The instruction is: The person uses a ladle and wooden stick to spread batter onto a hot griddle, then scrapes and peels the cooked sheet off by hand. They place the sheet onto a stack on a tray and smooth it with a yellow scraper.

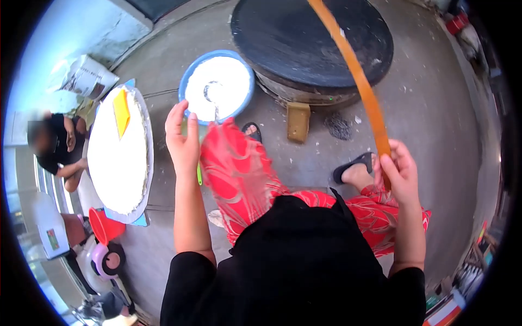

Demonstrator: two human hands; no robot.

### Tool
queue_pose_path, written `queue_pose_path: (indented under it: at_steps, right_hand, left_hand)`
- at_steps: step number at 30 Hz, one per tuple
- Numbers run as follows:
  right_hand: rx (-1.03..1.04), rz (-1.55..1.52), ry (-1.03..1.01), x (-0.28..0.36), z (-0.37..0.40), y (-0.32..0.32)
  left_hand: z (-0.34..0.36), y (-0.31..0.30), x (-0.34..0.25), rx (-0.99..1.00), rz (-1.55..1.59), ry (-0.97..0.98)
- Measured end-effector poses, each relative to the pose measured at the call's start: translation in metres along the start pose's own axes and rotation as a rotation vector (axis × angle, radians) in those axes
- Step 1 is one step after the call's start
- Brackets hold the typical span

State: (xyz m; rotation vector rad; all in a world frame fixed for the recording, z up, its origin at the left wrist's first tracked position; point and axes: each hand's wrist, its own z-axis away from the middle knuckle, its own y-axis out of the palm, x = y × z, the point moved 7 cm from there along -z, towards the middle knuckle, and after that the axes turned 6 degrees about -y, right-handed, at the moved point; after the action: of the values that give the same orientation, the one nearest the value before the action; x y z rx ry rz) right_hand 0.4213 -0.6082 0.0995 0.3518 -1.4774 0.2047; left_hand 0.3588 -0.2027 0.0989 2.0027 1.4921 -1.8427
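Note:
My right hand (401,173) is closed around the lower end of a long, flat wooden strip (353,68). The strip slants up and away, its far part passing over a large round black griddle (304,38). My left hand (182,133) is raised with thumb and fingers apart, holding nothing. Just beyond its fingertips is a blue basin (183,81) of white batter (231,76), in which a ladle (213,91) lies partly sunk. To the left, a broad round white stack (119,174) of thin sheets rests on a board, with a yellow flat piece (122,113) on top.
A brown block-shaped container (298,122) and a tangle of dark wire (338,126) lie by the griddle's base. Another person (60,141) sits beyond the white stack. A red bucket (106,225) and a white sack (89,77) stand at the left.

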Motion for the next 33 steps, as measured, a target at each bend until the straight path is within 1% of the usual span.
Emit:
queue_pose_path:
  at_steps: [1, 2, 3, 4, 5, 6, 7, 8, 9, 10, 11, 13, 14, 15, 16, 17, 18, 19, 20, 21, 22, 24, 25, 27, 30, 32, 33]
  right_hand:
    - [0.038, -0.002, 0.096, -0.005, 0.003, 0.001]
    - [0.076, -0.003, 0.193, -0.01, 0.006, 0.003]
    - [0.098, 0.0, 0.187, -0.011, 0.006, 0.002]
    - [0.094, 0.02, 0.208, -0.015, 0.005, 0.001]
    - [0.084, 0.04, 0.23, -0.018, 0.002, 0.001]
    - [0.092, 0.043, 0.235, -0.018, -0.001, 0.004]
    - [0.072, 0.059, 0.235, -0.016, -0.001, 0.005]
    - [0.046, 0.075, 0.233, -0.016, -0.002, 0.004]
    - [0.036, 0.077, 0.244, -0.017, -0.003, 0.005]
    - [0.025, 0.075, 0.211, -0.016, -0.005, 0.006]
    - [0.017, 0.076, 0.173, -0.015, -0.007, 0.006]
    - [0.016, 0.084, 0.17, -0.014, -0.01, 0.01]
    - [0.022, 0.086, 0.156, -0.014, -0.013, 0.013]
    - [0.031, 0.086, 0.155, -0.013, -0.015, 0.018]
    - [0.028, 0.077, 0.159, -0.013, -0.015, 0.022]
    - [0.025, 0.067, 0.163, -0.013, -0.015, 0.025]
    - [0.033, 0.067, 0.158, -0.013, -0.014, 0.028]
    - [0.03, 0.08, 0.171, -0.014, -0.013, 0.03]
    - [0.027, 0.094, 0.186, -0.015, -0.013, 0.031]
    - [0.033, 0.096, 0.183, -0.015, -0.012, 0.032]
    - [0.04, 0.096, 0.175, -0.016, -0.012, 0.032]
    - [0.053, 0.096, 0.165, -0.017, -0.016, 0.033]
    - [0.06, 0.107, 0.16, -0.017, -0.018, 0.033]
    - [0.05, 0.119, 0.164, -0.019, -0.019, 0.033]
    - [0.062, 0.112, 0.132, -0.014, -0.025, 0.033]
    - [0.04, 0.112, 0.11, -0.01, -0.023, 0.026]
    - [0.034, 0.108, 0.083, -0.005, -0.02, 0.023]
  left_hand:
    - [-0.004, -0.004, 0.052, -0.028, -0.014, -0.156]
    - [-0.004, 0.0, 0.102, -0.013, 0.04, -0.274]
    - [0.007, 0.007, 0.166, 0.011, -0.131, -0.486]
    - [0.028, 0.019, 0.177, 0.099, -0.085, -0.758]
    - [0.047, 0.032, 0.213, 0.151, -0.065, -0.897]
    - [0.07, 0.048, 0.253, 0.175, 0.028, -0.973]
    - [0.084, 0.053, 0.246, 0.181, -0.052, -0.955]
    - [0.094, 0.06, 0.25, 0.184, 0.041, -0.966]
    - [0.1, 0.061, 0.25, 0.153, 0.07, -0.962]
    - [0.107, 0.062, 0.25, 0.127, 0.095, -0.962]
    - [0.114, 0.066, 0.25, 0.144, 0.091, -0.971]
    - [0.101, 0.052, 0.229, -0.036, -0.29, -0.586]
    - [0.102, 0.054, 0.242, -0.042, -0.289, -0.589]
    - [0.105, 0.061, 0.267, -0.039, -0.189, -0.641]
    - [0.091, 0.059, 0.246, -0.036, -0.086, -0.69]
    - [0.093, 0.065, 0.233, 0.075, 0.128, -0.98]
    - [0.087, 0.066, 0.249, 0.065, 0.131, -0.98]
    - [0.089, 0.084, 0.278, 0.242, 0.256, -1.108]
    - [0.092, 0.101, 0.292, 0.425, 0.384, -1.228]
    - [0.086, 0.109, 0.281, 0.436, 0.524, -1.278]
    - [0.077, 0.111, 0.286, 0.429, 0.53, -1.278]
    - [0.062, 0.138, 0.268, 0.671, 1.262, -1.309]
    - [0.051, 0.138, 0.251, 0.668, 1.264, -1.306]
    - [0.04, 0.141, 0.23, 0.427, 1.297, -1.388]
    - [0.052, 0.16, 0.256, 0.528, 1.209, -1.471]
    - [0.058, 0.157, 0.238, 0.644, 1.142, -1.437]
    - [0.063, 0.146, 0.214, 0.665, 1.12, -1.402]
